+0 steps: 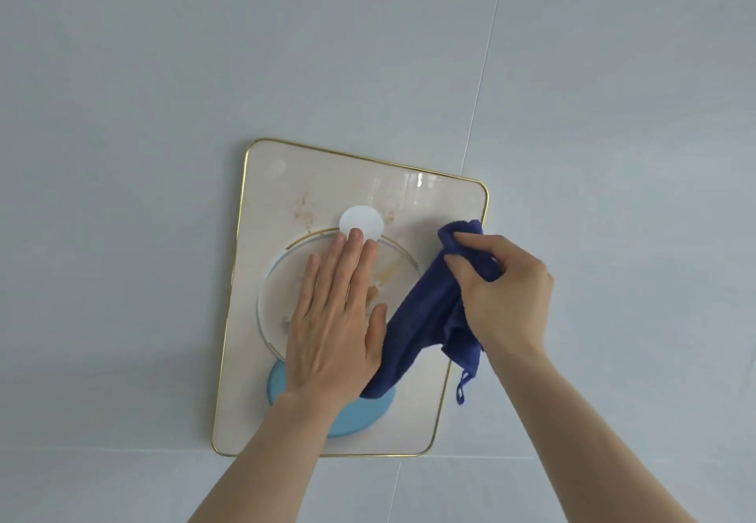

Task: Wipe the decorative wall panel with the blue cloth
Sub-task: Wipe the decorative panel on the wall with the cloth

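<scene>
The decorative wall panel (286,191) is cream with a thin gold rim, rounded corners, a white disc, a gold ring and a light-blue disc (356,416) low down. Brownish smudges mark its middle. My left hand (333,318) lies flat on the panel, fingers together and pointing up, covering part of the ring. My right hand (503,293) grips the dark blue cloth (421,318) near the panel's right edge. The cloth hangs bunched from that hand down across the panel, its lower end tucked beside my left palm.
The panel hangs on a pale grey tiled wall (163,72) with thin grout lines running diagonally at the right and horizontally just below the panel. A small loop tag (462,389) dangles from the cloth past the panel's right rim.
</scene>
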The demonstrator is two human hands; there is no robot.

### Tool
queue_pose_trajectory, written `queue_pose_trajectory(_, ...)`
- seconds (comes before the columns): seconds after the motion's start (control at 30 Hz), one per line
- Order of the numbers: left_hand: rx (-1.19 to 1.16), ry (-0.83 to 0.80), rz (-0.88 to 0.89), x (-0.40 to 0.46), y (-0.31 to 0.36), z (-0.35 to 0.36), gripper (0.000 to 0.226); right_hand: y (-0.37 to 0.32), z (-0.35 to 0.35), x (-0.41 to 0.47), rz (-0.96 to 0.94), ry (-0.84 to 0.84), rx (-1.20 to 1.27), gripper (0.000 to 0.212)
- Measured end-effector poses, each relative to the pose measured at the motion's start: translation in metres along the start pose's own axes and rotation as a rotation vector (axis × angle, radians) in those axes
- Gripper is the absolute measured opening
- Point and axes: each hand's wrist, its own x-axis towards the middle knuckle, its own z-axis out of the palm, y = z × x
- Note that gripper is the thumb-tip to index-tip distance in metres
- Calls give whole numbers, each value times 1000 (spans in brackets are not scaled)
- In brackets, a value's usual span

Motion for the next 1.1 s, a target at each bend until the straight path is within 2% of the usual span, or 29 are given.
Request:
queue_pose_trajectory(0.17, 12, -16, 7, -4, -16, 12, 66, -5, 44, 16, -494, 128, -129, 28)
queue_pose_trajectory(0.3, 66, -36, 32, -7, -26, 21, 63, 19, 71, 22, -710, 101, -370, 27)
queue_pose_trajectory(0.5, 95, 13, 47, -6, -27, 32, 60, 38, 80, 24, -803, 129, -385, 19)
queue_pose_trajectory(0.57, 102, 29, 25, -6, -24, 36, 62, 43, 82, 26, -817, 121, -407, 20)
queue_pose_trajectory(0.7, 98, 27, 26, -6, -24, 39, 66, 47, 87, 19, -985, 7, -429, 32)
queue_pose_trajectory(0.77, 96, 14, 31, -6, -27, 39, 64, 47, 85, 20, -1017, 1, -445, 32)
queue_pose_trajectory(0.97, 74, -15, 55, -6, -31, 34, 61, 49, 77, 27, -1043, 62, -472, 25)
queue_pose_trajectory(1.1, 119, -17, 55, -7, -30, 35, 61, 41, 83, 32, -915, 126, -430, 26)
